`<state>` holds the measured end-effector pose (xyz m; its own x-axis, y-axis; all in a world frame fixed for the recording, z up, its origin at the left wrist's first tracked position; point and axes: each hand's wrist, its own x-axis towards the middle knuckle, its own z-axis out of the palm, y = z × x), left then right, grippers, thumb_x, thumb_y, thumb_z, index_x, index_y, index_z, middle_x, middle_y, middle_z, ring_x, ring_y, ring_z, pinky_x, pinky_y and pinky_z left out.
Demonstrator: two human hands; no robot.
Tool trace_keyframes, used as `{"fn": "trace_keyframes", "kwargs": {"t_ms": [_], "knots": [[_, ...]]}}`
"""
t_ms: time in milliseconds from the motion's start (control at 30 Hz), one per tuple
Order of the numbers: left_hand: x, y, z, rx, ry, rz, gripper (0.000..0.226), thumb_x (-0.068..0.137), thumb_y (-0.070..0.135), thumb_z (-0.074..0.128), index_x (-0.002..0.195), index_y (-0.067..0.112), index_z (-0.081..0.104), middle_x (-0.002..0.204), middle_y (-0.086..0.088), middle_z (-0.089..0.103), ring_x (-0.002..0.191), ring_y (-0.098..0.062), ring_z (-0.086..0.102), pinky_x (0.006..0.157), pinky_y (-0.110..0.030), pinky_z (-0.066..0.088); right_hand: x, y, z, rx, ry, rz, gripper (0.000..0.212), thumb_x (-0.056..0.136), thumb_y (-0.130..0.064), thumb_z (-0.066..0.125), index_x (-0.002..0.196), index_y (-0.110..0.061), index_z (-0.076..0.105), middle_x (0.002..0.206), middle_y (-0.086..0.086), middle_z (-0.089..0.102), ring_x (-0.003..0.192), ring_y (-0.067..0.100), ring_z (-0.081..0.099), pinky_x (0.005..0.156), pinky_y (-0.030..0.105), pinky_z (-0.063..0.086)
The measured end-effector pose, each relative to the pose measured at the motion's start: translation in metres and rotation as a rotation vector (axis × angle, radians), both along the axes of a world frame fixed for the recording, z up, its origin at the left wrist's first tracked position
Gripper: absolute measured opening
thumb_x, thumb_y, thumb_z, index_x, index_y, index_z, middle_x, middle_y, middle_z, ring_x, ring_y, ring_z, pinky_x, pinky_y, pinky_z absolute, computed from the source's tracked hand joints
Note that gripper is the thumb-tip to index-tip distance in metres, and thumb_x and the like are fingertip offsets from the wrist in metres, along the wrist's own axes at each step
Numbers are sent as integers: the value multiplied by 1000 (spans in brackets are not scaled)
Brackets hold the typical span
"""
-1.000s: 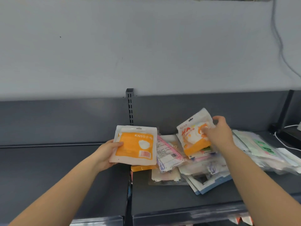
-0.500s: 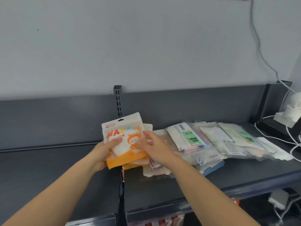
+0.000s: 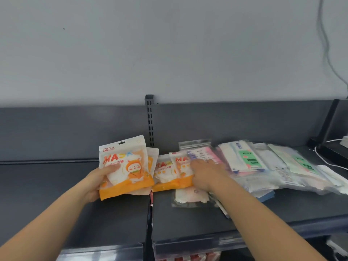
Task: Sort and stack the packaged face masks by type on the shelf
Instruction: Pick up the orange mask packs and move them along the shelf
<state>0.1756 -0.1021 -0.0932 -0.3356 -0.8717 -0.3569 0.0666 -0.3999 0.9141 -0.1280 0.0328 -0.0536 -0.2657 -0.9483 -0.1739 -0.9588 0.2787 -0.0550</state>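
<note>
Left shelf [image 3: 47, 185]: bare, open from the front.
Seam: left hand [image 3: 98, 178] holding orange packets [image 3: 128, 166] blocks it.
Right shelf [image 3: 188, 227]: bare front strip; mask packets [image 3: 263, 166] cover the back.
Rear: slotted post [image 3: 150, 125] closes it.

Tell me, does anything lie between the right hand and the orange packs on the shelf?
Nothing visible does: the right hand seems to touch the orange packs at their right edge. A pink-and-white pack seems to overlap their upper right corner, just beyond the hand.

right hand [image 3: 205, 175] off packet [image 3: 130, 166], onto pile [image 3: 248, 166] (blurred)
</note>
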Motion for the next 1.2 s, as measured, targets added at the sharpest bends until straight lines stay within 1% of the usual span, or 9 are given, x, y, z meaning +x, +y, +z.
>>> {"fn": "trace_keyframes", "kwargs": {"t_ms": [167,333,500,567,700,833,967,1067,1200], "knots": [[-1,4,0,8,-6,7,47,83,25,72,127,14,59,112,-13,74,101,-34,70,74,-45,59,19,-6,-5,-69,156,196,64,88,-35,50,149,-29,30,161,4,16,149,36,9,115,64,4],[-6,6,2,24,-10,3,42,86,25,71,125,13,60,110,-13,74,93,-31,73,63,-40,61,45,-12,-30,11,92,255,96,79,-70,57,154,-34,9,165,10,-4,150,37,-5,119,60,1],[3,8,6,15,-26,23,48,83,24,73,127,14,59,111,-13,74,97,-33,72,71,-45,61,43,-26,-32,-121,245,256,47,96,-30,47,140,-17,36,150,23,31,125,39,43,93,49,41],[12,9,6,11,-26,34,50,81,25,74,127,15,59,112,-13,74,97,-33,73,72,-45,61,41,-26,-29,-177,244,276,40,95,-17,43,134,-12,41,134,20,47,110,36,53,77,43,44],[28,12,13,35,36,104,35,87,25,70,120,17,62,110,-11,75,93,-30,73,64,-41,62,42,-30,-21,-376,132,148,49,92,-7,42,141,-6,36,126,17,57,103,34,60,74,40,47],[35,17,10,33,-17,70,48,82,22,74,126,12,60,112,-15,74,101,-35,71,81,-49,58,62,-22,1,-616,1,118,46,92,-7,43,138,-10,43,123,11,62,101,31,61,65,32,36],[25,28,7,25,-77,53,46,85,23,73,126,9,61,106,-15,75,97,-34,72,83,-48,57,115,-4,15,-532,-258,355,52,99,-19,42,149,-20,31,128,8,59,107,31,60,79,34,46],[16,40,9,-7,-126,58,41,97,41,55,125,13,64,93,-9,78,81,-26,75,73,-40,58,145,-3,-3,-456,-172,521,52,98,-23,43,149,-18,30,150,7,41,130,27,46,100,41,43],[21,51,15,45,20,31,78,78,86,36,117,29,72,117,-10,73,111,-35,67,102,-57,47,156,4,-17,-386,-256,566,63,95,-33,50,150,-18,24,162,4,17,147,24,21,115,42,33]]}}
